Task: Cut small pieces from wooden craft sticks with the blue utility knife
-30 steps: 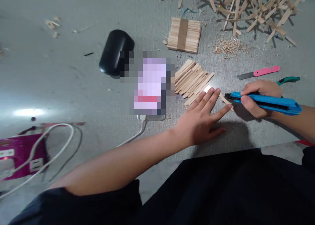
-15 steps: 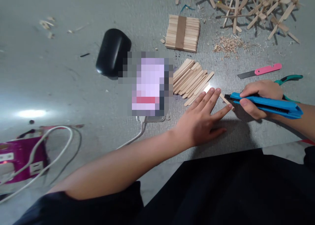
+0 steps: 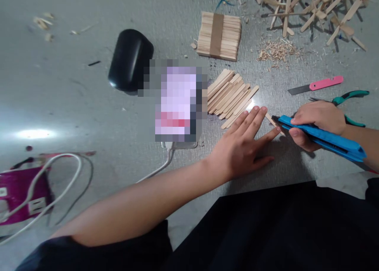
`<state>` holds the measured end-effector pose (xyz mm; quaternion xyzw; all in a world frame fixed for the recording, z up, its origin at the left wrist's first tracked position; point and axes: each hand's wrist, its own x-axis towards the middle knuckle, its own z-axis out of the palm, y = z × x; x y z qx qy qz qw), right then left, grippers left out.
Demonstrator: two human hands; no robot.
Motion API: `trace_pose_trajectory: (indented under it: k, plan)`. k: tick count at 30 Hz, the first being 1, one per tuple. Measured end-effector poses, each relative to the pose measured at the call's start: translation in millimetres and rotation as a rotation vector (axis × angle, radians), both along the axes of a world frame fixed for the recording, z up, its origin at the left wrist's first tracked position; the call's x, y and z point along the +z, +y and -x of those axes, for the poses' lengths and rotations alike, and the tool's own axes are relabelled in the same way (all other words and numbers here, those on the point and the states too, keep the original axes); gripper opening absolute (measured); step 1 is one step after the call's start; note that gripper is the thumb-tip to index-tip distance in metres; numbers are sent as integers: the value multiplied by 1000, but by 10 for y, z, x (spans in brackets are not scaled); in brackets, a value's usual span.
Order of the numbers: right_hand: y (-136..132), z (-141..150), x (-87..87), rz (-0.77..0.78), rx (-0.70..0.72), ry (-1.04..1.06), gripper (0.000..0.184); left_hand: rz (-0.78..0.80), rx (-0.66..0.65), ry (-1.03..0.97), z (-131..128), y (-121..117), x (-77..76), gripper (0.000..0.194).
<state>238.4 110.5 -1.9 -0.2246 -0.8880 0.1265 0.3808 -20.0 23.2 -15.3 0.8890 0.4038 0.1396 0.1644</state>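
Head view: left hand (image 3: 244, 146) flat, grasping nothing, apparently steadying stick (image 3: 269, 117); right hand (image 3: 319, 119) grips blue cutter (image 3: 328, 137), tip at stick; pink knife (image 3: 327, 82) on far side, likely handy.

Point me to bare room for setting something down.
Mostly bare: between black object and purple packet; between wood scraps and banded sticks. Crowded: around loose sticks, left hand, right hand, blue cutter and pliers; upper right, crossed sticks.
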Motion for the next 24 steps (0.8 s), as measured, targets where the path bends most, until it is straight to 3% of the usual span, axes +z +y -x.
trace_pose_trajectory:
  k: [6,15,24]
  plan:
    - [2,-30,7,40,18,-29,12,22,5,14,3,-8,8,86]
    - [-2,-43,24,99,-33,-41,12,33,4,15,-2,-14,13,82]
    - [-19,-30,13,58,-23,-19,11,24,7,31,2,-20,-3,85]
